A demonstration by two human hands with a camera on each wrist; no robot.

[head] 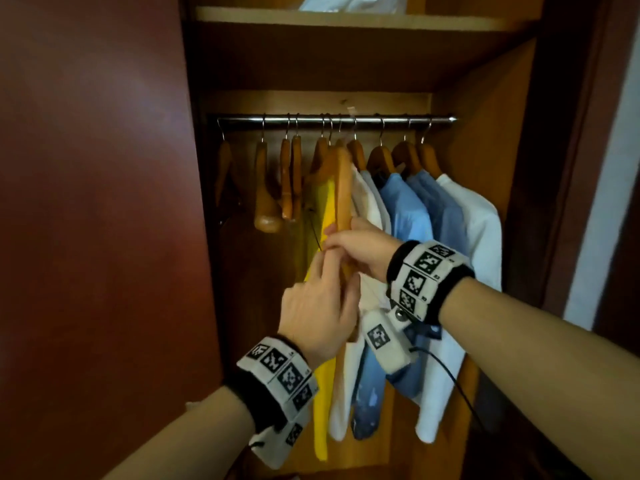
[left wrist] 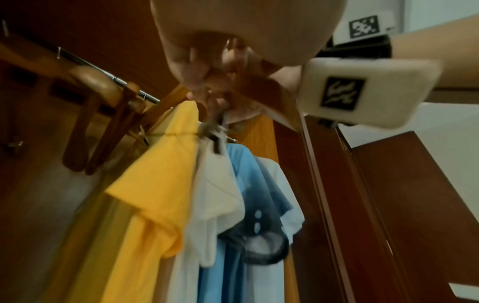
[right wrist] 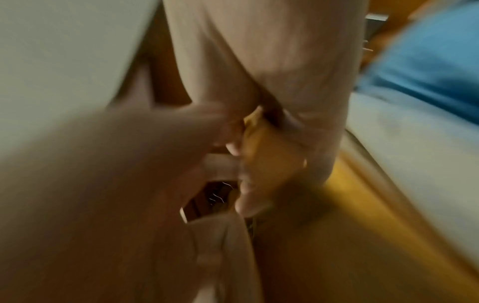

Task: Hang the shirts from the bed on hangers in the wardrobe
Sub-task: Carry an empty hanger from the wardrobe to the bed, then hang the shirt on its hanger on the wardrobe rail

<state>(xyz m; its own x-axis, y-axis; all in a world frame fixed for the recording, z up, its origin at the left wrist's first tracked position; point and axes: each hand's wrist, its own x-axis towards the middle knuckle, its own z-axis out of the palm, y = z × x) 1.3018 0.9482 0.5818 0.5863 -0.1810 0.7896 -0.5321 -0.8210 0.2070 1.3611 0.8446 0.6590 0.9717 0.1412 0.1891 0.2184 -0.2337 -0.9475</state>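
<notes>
Your right hand [head: 360,251] grips the hanger [head: 343,188] at frame centre, left hand [head: 318,313] pinches the yellow shirt [head: 320,386] on it; four shirts already on the rail [head: 332,118], bed unseen.

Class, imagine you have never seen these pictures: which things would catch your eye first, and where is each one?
The bright yellow shirt hanging mid-rail stands out most, just left of the white and blue shirts. In front of it both hands meet on a wooden hanger: the right hand grips it, and the left hand reaches up from below. Bare hangers hang at the rail's left end.
</notes>
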